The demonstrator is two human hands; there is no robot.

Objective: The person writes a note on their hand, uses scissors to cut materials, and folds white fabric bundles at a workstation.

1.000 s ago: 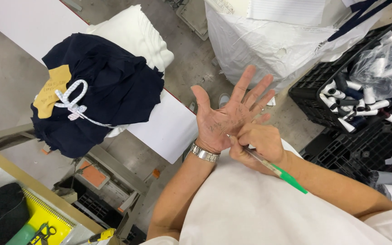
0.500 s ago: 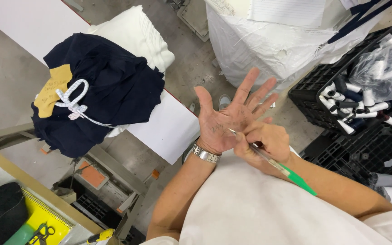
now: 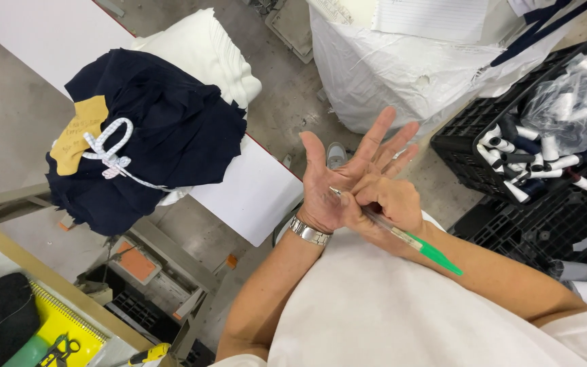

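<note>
Right hand (image 3: 392, 204) fingers grip a green pen (image 3: 409, 239) on the wide-spread left hand (image 3: 348, 180), above grey concrete floor (image 3: 287, 95)

Even, bright overhead light around my hands, soft shadows, sharp focus, mild stretching toward the frame edges

one head-worn view — looking steeply down, close over the hands, floor and table edge (image 3: 253, 197) beyond.

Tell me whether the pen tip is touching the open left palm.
Touching. In the head view the right hand holds the green pen with its tip pressed on the palm of the spread left hand; no gap shows.
</note>
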